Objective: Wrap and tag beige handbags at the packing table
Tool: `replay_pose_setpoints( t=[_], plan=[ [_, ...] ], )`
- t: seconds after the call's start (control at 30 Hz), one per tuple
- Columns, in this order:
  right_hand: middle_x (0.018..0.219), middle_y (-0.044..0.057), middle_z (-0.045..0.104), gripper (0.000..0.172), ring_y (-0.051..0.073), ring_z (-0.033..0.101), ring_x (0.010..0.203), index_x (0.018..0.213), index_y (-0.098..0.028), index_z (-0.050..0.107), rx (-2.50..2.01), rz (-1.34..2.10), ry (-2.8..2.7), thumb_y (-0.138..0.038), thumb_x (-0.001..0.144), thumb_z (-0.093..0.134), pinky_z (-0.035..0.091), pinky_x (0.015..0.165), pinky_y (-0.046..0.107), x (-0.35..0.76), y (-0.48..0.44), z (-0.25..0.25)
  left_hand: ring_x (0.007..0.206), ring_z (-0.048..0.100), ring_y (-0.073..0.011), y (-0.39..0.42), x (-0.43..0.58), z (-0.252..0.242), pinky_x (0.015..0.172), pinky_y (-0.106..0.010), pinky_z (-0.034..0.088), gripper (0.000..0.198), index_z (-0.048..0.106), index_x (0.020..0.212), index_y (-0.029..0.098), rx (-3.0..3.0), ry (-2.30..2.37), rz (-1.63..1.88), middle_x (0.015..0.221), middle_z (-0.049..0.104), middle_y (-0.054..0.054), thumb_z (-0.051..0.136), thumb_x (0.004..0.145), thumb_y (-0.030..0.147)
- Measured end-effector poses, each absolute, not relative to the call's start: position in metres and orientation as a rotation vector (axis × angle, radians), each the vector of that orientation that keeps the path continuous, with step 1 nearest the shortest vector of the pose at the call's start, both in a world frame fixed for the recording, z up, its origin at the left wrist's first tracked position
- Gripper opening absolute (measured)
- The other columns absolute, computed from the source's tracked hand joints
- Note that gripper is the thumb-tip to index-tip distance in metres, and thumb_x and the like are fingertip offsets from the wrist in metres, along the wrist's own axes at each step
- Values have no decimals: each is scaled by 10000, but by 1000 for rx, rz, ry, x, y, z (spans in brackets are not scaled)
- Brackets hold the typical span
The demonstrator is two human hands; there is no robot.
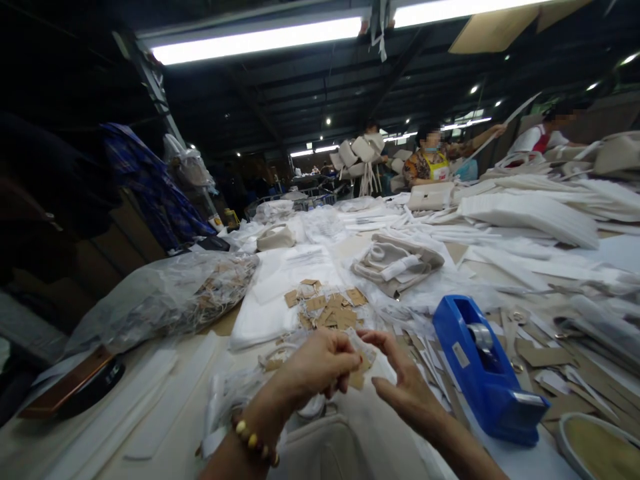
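My left hand point(316, 363), with a beaded bracelet at its wrist, is closed in a pinch at a small brown cardboard tag point(359, 379). Some clear plastic or string around the tag is too blurred to make out. My right hand point(404, 385) is just to the right of the tag, thumb and fingers spread apart. Below both hands lies a beige handbag point(320, 450), partly hidden by my left forearm. Just beyond my hands, a pile of brown tags point(333, 310) with white strings rests on white sheets point(270, 317).
A blue tape dispenser point(480, 373) stands to the right among paper scraps, a round tin point(600, 443) near it. Clear plastic bag point(165, 300) and white strips point(170, 393) lie left. A wrapped beige bag point(397, 263) sits farther back. Co-workers point(433, 163) are across the table.
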State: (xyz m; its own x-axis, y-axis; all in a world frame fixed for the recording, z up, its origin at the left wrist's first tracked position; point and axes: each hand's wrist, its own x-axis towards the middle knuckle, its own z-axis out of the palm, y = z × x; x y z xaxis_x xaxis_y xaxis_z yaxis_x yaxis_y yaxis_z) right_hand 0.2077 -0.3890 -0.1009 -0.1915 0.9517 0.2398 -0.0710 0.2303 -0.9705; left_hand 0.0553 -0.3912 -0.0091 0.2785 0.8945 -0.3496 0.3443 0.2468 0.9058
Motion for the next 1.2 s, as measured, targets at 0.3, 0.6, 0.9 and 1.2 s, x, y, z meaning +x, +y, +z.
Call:
replay_pose_setpoints(
  t=[0.3,0.6,0.9,1.2],
  plan=[
    [471,-47,481,346,50,380,362,812,-133,626,-539,1998,-1404,-475,766,605,280,362,165,160,-384,-87,382,409,-72,-390,22,-23,387,-178,289,71,524,657,174,1422,1225,627,456,497,50,540,601,215],
    [466,-63,347,391,77,260,410,590,-215,403,-1196,1399,-1820,-550,791,407,206,407,223,153,-325,-85,517,513,-156,-374,-44,-70,547,-249,356,193,518,527,196,1494,1844,823,499,508,11,452,692,122],
    [436,-52,374,306,93,340,467,432,-191,433,-1137,1048,-2479,-135,681,602,228,507,256,76,-250,-100,973,575,-300,-359,-37,-147,891,-394,378,391,658,923,87,1535,2015,756,988,645,-219,340,724,-21],
    [597,-44,583,183,72,535,547,759,-123,683,-716,1474,-2943,-80,750,506,409,527,148,58,-238,-109,796,631,-202,-357,-30,-136,709,-274,425,279,682,801,134,1317,2197,652,825,701,-100,417,807,47]
  ],
)
